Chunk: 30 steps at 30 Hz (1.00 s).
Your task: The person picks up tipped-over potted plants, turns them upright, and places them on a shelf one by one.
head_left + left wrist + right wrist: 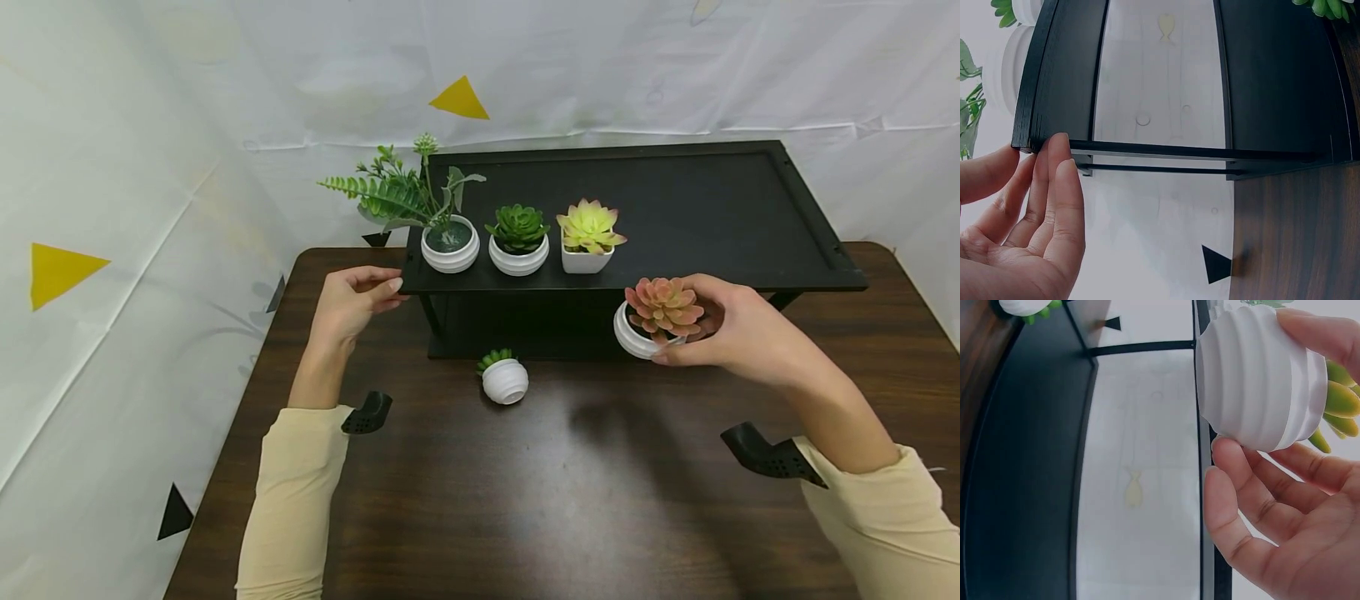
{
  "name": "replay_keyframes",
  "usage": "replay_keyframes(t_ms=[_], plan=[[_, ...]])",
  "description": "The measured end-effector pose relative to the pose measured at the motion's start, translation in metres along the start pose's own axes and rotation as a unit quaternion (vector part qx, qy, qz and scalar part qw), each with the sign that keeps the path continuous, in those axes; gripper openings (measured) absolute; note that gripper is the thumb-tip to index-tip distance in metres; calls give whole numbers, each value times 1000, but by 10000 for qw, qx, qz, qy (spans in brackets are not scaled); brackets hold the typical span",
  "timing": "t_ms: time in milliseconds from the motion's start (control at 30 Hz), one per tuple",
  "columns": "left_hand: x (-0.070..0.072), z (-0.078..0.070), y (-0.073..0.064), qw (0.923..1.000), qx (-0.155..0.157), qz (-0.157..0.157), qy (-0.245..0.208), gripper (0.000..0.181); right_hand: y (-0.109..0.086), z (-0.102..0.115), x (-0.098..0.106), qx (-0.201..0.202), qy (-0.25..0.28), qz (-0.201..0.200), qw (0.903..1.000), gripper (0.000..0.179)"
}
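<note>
My right hand point(738, 333) grips a potted succulent point(664, 307) with pinkish-orange leaves, tilted in front of the shelf's front edge. Its ribbed white pot point(1260, 378) sits between thumb and fingers in the right wrist view. At the other end, my left hand point(352, 304) pinches the front left corner of the black shelf point(705, 208), thumb above and fingers beneath. Along the shelf's top, from left, stand a leafy fern plant point(450, 243), a dark green succulent point(519, 240) and a yellow-green succulent point(588, 237), each in a white pot.
A small white-potted succulent point(506, 381) lies on its side on the brown wooden table point(465, 500), in front of the shelf. The shelf has a lower board point(1285, 81) and thin black side bars point(1166, 152). A pale sheet point(600, 75) hangs behind.
</note>
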State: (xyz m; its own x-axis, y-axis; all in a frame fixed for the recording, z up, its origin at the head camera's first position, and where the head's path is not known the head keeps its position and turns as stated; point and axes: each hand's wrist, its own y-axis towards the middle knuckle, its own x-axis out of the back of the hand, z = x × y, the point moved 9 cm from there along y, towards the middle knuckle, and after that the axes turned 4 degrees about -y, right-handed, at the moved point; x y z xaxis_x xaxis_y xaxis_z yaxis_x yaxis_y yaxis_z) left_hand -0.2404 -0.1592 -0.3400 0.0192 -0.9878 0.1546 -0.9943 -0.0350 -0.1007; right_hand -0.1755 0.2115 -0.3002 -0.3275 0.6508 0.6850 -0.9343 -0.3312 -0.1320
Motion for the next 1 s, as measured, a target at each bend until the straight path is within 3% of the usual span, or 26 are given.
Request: replay_keyframes(t_ms=[367,1000], plan=[[0,0,0,10000,49,-21,57,28,4,3,16,37,8,-169,9999,56],[0,0,-1,10000,44,7,24,29,16,-3,31,-486,-471,-192,9975,59]])
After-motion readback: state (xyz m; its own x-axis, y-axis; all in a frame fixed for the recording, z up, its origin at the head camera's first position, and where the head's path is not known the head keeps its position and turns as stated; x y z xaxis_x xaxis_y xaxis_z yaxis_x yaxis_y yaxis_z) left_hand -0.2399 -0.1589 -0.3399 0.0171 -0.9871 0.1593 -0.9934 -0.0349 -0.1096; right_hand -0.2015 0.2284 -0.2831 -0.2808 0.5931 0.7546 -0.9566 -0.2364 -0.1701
